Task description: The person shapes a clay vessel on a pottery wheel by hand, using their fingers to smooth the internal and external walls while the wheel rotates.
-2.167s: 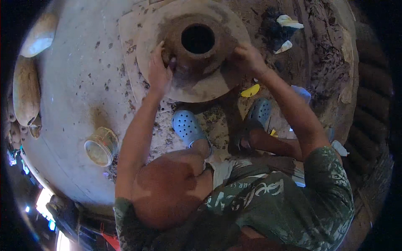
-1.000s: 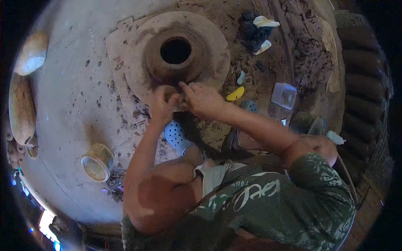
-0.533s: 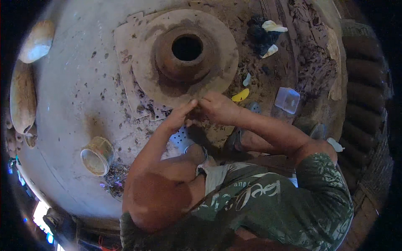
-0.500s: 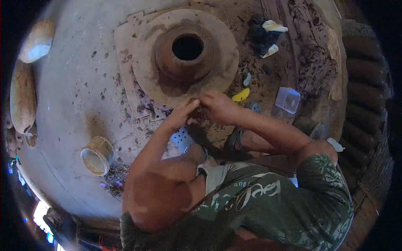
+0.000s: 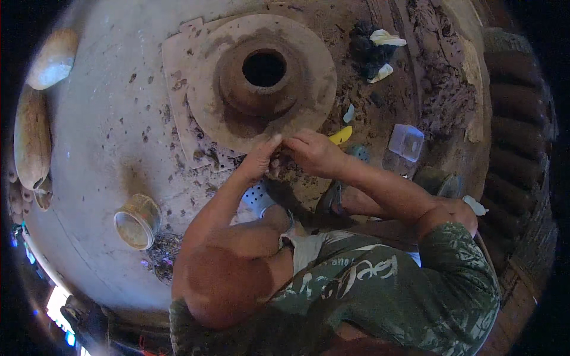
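Observation:
A brown clay pot (image 5: 264, 74) with a dark round mouth stands in the middle of a round clay-smeared disc (image 5: 309, 101). My left hand (image 5: 260, 161) and my right hand (image 5: 313, 152) meet just in front of the disc's near edge, fingertips touching each other. Neither hand touches the pot. Whether anything small sits between the fingers is hidden. My bent knee and a blue perforated sandal (image 5: 259, 197) lie right below the hands.
A small round tin (image 5: 138, 221) sits on the grey floor at lower left. Pale elongated lumps (image 5: 32, 139) line the left rim. A clear plastic box (image 5: 406, 141), a yellow scrap (image 5: 341, 136) and dark rags (image 5: 374, 47) lie right of the disc.
My hands came off the two sides of the pot and drew together in front of the disc. Over the last half second they hardly moved.

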`<move>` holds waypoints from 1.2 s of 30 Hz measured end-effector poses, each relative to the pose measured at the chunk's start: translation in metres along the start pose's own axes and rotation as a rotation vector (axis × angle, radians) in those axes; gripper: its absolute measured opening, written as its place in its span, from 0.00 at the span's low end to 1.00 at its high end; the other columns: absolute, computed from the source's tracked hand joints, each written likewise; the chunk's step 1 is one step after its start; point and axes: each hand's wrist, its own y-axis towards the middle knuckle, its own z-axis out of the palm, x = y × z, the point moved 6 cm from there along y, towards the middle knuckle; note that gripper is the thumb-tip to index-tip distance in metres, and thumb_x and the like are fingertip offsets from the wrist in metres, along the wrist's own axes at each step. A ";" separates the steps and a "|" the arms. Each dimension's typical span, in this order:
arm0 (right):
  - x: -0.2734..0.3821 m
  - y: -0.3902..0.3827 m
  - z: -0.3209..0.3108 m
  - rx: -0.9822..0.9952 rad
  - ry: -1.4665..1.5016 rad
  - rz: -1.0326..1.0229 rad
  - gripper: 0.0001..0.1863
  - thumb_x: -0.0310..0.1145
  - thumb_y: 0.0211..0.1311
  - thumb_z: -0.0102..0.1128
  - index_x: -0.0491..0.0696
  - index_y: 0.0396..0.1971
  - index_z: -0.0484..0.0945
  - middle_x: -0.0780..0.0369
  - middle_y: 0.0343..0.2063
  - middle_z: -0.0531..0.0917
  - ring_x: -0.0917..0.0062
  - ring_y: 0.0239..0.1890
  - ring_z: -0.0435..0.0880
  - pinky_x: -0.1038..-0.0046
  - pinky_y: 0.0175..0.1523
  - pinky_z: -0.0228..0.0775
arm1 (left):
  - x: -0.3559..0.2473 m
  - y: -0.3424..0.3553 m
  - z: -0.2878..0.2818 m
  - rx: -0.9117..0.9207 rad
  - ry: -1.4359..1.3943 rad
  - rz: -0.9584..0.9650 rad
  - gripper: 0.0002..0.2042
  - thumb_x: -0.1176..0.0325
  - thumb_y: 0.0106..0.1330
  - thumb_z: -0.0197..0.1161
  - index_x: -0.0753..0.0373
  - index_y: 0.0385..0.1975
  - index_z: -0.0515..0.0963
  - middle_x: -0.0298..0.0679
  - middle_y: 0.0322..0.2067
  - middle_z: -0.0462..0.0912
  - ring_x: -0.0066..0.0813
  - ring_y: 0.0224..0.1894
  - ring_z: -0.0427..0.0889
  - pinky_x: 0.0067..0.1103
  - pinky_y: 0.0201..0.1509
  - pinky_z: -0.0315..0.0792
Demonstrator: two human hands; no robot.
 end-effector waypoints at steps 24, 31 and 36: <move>-0.115 0.032 -0.021 -0.366 -0.105 0.591 0.19 0.44 0.61 0.74 0.42 0.38 0.85 0.51 0.36 0.87 0.55 0.41 0.87 0.60 0.48 0.78 | -0.093 0.009 -0.079 -0.810 1.209 0.806 0.44 0.48 0.53 0.80 0.71 0.61 0.64 0.54 0.73 0.60 0.55 0.73 0.63 0.45 0.70 0.61; -0.119 0.037 -0.027 -0.312 -0.056 0.648 0.21 0.44 0.60 0.76 0.42 0.41 0.85 0.50 0.36 0.86 0.58 0.40 0.87 0.61 0.47 0.78 | -0.110 0.010 -0.093 -0.687 1.292 0.891 0.51 0.51 0.51 0.81 0.72 0.69 0.58 0.58 0.73 0.61 0.56 0.71 0.66 0.43 0.69 0.63; -0.142 0.032 -0.035 -0.271 0.001 0.727 0.24 0.47 0.59 0.77 0.41 0.42 0.85 0.51 0.38 0.88 0.59 0.41 0.88 0.62 0.48 0.79 | -0.127 0.021 -0.102 -0.536 1.223 0.775 0.56 0.50 0.49 0.81 0.71 0.74 0.54 0.57 0.74 0.60 0.54 0.73 0.65 0.41 0.72 0.62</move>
